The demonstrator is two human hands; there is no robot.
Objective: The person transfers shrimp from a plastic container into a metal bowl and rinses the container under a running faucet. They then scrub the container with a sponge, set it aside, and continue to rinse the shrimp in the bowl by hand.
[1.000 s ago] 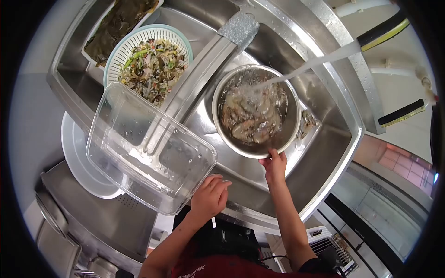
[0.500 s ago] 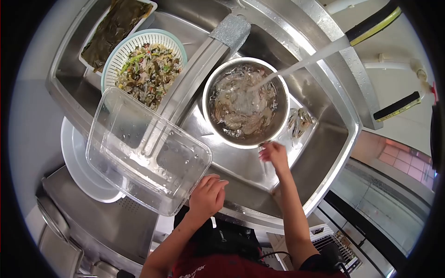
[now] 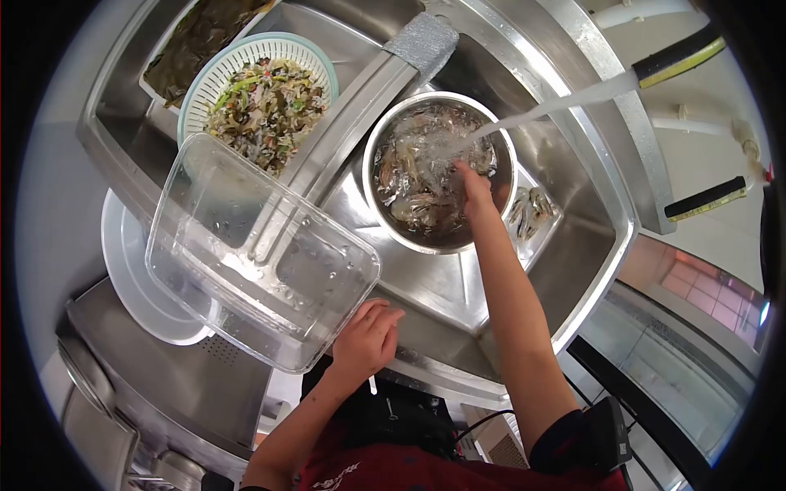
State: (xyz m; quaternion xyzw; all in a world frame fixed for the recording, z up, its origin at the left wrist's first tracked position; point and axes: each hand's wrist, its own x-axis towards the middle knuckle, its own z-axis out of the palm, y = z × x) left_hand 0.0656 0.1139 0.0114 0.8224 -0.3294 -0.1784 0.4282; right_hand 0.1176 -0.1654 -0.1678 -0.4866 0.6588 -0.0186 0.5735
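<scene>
Water runs from a black-and-yellow nozzle (image 3: 678,56) into a round steel bowl (image 3: 509,204) in the right sink basin. Grey shrimp (image 3: 422,209) lie in the bowl's water. My right hand (image 3: 475,190) reaches over the bowl's rim into it; the fingertips are hidden by water and shrimp. My left hand (image 3: 367,337) rests at the sink's front edge beside the corner of a clear plastic container (image 3: 319,282), its fingers bent close together; whether they grip anything is not visible. More shrimp (image 3: 530,214) lie outside the bowl, to its right.
A colander (image 3: 190,100) of mixed food scraps sits in the left basin, next to a white tray (image 3: 154,88) of dark leaves. A metal divider (image 3: 352,114) separates the basins. A white basin (image 3: 135,278) stands at the left. Another black nozzle (image 3: 706,199) is at the right.
My right hand has moved up from below the bowl's rim into the bowl. The shrimp in it have shifted. My left hand has barely moved.
</scene>
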